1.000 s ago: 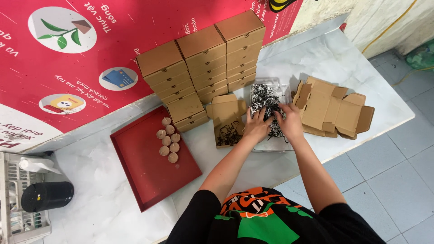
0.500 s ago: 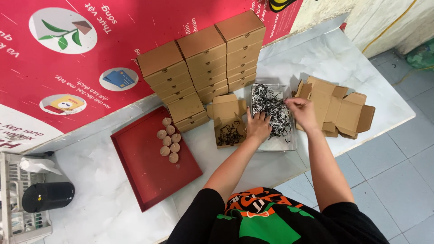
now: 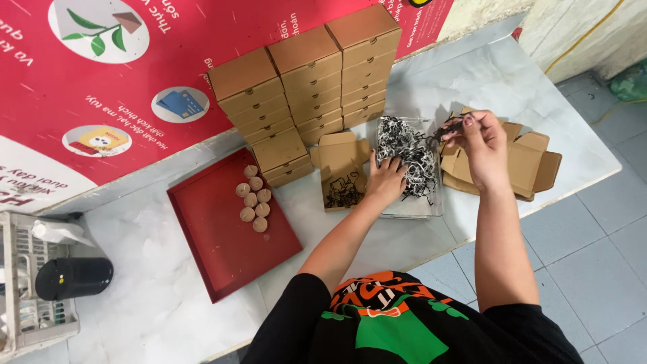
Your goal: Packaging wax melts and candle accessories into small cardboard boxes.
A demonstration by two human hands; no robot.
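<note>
My left hand (image 3: 385,180) rests on the edge of a pile of black and white shredded paper (image 3: 404,152) in a clear tray (image 3: 423,206), right beside an open brown cardboard box (image 3: 342,170) with some dark shreds inside. My right hand (image 3: 482,145) is raised to the right of the pile, pinching a small tuft of shredded paper (image 3: 445,128) above several flat unfolded cardboard boxes (image 3: 529,162).
Three stacks of closed brown boxes (image 3: 310,81) stand at the back against a red poster (image 3: 101,87). A red tray (image 3: 222,236) holds several small round brown pieces (image 3: 253,199). A white wire basket (image 3: 27,283) with a black cylinder (image 3: 73,278) sits far left. The table edge (image 3: 579,189) is at right.
My right hand has pulled away from the shred pile to the right and upward, carrying a tuft of shreds. My left hand stays at the pile next to the open box.
</note>
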